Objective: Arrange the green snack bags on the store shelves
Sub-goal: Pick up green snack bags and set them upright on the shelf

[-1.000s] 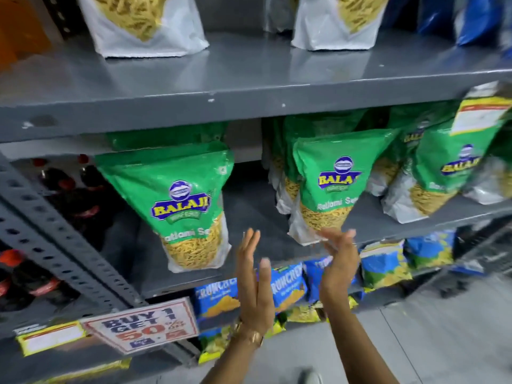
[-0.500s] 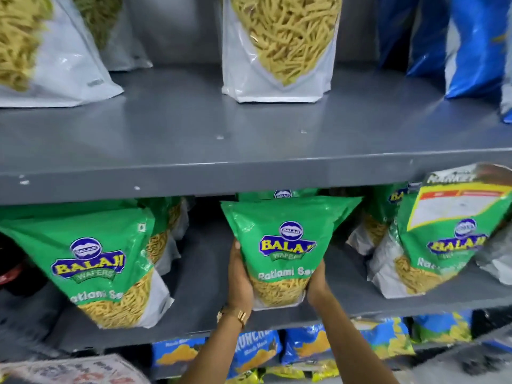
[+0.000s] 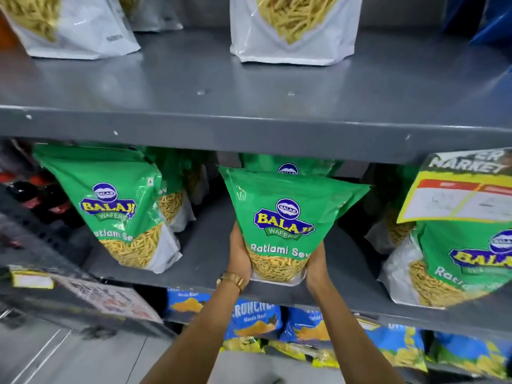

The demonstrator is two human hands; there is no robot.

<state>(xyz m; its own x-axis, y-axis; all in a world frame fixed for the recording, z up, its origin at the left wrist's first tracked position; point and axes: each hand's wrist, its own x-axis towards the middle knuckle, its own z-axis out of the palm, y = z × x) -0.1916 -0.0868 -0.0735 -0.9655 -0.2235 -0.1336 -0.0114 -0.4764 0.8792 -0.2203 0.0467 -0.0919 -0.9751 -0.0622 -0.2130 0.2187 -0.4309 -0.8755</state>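
Observation:
A green Balaji snack bag (image 3: 285,217) stands upright at the front middle of the grey middle shelf (image 3: 210,261). My left hand (image 3: 240,256) cups its lower left side and my right hand (image 3: 317,266) cups its lower right side. Another green bag (image 3: 288,165) peeks out directly behind it. A second green bag (image 3: 116,206) leans at the left of the same shelf, with one more behind it. At the right stands a third green bag (image 3: 465,261), partly covered by a yellow price card (image 3: 460,195).
The upper shelf (image 3: 249,87) carries white snack bags (image 3: 293,26). Blue snack packs (image 3: 255,320) fill the lower shelf. Dark bottles (image 3: 36,195) sit at the far left behind a perforated upright. An offer sign (image 3: 116,300) hangs at the lower left.
Both hands rose from below the shelf and closed on the sides of the middle green bag. The view moved closer and to the right.

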